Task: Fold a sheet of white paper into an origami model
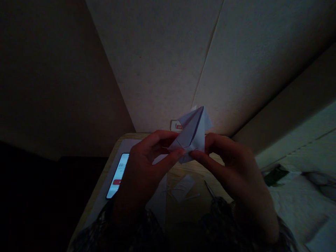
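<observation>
A white folded paper piece [193,131], pointed at the top with several flaps, is held up above the small table. My left hand [152,157] pinches its lower left side, thumb on the front near the bottom edge. On the lower right side, my right hand [225,161] grips it the same way, its thumb close to the left thumb. The fingers behind the paper are partly hidden.
Below lies a wooden table [215,178] with a white sheet [157,210], a lit phone [117,178], paper scraps [182,187] and a thin pointed metal tool [209,189]. A wall with a switch or socket [175,125] stands behind. White bedding [296,203] is at right.
</observation>
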The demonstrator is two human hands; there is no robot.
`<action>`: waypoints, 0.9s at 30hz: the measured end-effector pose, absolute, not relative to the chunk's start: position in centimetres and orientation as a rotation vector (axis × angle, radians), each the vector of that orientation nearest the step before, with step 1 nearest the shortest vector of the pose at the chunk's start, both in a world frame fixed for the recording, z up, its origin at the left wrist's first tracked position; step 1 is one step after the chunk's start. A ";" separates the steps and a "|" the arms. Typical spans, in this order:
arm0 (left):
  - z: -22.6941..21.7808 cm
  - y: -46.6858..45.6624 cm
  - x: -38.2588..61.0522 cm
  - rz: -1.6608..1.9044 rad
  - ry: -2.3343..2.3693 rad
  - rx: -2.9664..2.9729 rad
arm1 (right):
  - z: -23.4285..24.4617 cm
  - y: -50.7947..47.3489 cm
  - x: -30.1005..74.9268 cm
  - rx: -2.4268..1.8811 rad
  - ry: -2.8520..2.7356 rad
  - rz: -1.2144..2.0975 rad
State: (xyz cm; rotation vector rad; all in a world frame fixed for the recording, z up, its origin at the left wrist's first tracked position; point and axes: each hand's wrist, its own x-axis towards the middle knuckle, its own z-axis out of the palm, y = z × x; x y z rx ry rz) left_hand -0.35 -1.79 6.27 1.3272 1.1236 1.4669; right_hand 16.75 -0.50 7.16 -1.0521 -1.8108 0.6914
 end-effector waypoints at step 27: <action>7.0 -2.0 -1.2 1.465 1.140 1.395 | 6.8 -0.6 16.9 -1.097 -1.719 0.802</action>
